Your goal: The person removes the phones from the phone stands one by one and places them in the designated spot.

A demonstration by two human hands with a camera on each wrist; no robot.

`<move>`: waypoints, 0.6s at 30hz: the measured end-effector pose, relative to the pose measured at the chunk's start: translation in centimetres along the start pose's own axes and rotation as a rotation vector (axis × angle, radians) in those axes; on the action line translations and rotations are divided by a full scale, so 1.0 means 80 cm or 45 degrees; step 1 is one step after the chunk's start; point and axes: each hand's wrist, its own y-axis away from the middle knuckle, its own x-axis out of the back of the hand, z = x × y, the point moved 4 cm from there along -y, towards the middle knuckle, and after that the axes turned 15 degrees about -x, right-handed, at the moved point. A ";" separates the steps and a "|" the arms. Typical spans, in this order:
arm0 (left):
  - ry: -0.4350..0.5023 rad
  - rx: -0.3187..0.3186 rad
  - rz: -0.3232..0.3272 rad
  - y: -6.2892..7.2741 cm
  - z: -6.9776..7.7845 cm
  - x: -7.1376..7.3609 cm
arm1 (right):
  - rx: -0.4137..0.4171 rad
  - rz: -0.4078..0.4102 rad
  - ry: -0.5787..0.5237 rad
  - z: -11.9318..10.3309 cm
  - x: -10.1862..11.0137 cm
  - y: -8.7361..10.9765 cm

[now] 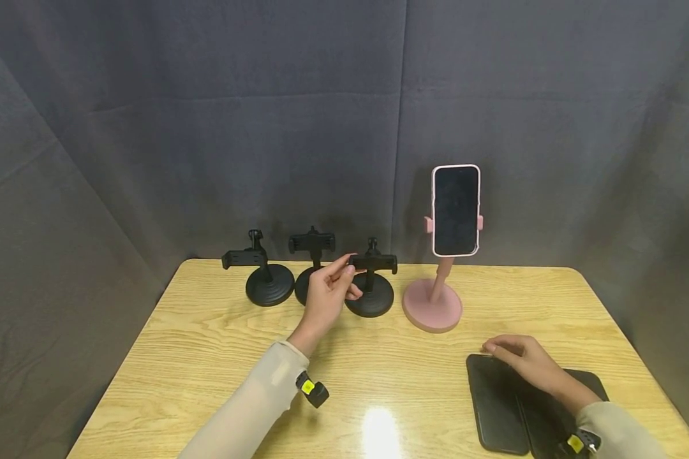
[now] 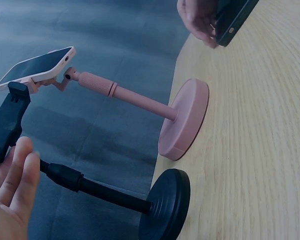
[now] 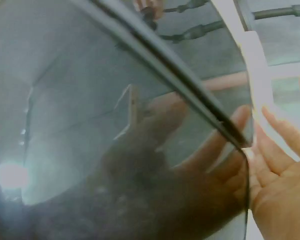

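Observation:
My left hand (image 1: pixel 326 296) reaches to the rightmost black phone stand (image 1: pixel 374 299) and pinches the left end of its clamp (image 1: pixel 376 262) between thumb and fingers. In the left wrist view, fingers (image 2: pixel 22 185) lie against the back of that clamp (image 2: pixel 10 122), above the stand's post. At the front right, my right hand (image 1: pixel 528 364) rests by the top edges of two flat black phones (image 1: pixel 496 408) lying side by side. Its relaxed fingers (image 3: pixel 275 150) touch near the phones' edges in the right wrist view, which mirrors the hand in their glossy screens.
A pink phone stand (image 1: pixel 430 309) stands right of the black ones, holding upright a phone in a pale pink case (image 1: pixel 456 210). Two more black phone stands, one at far left (image 1: pixel 270 285) and one in the middle (image 1: pixel 312 242), line the back edge. A grey curtain (image 1: pixel 321 159) hangs behind the table.

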 end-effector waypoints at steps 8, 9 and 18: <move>-0.022 -0.014 -0.006 0.008 0.000 0.009 | -0.001 -0.018 -0.031 -0.023 0.002 0.007; -0.029 -0.018 -0.007 0.009 0.001 0.010 | 0.011 -0.019 -0.042 -0.027 0.001 0.009; -0.047 0.047 -0.021 0.033 0.004 0.028 | 0.093 0.008 -0.117 -0.055 -0.002 0.023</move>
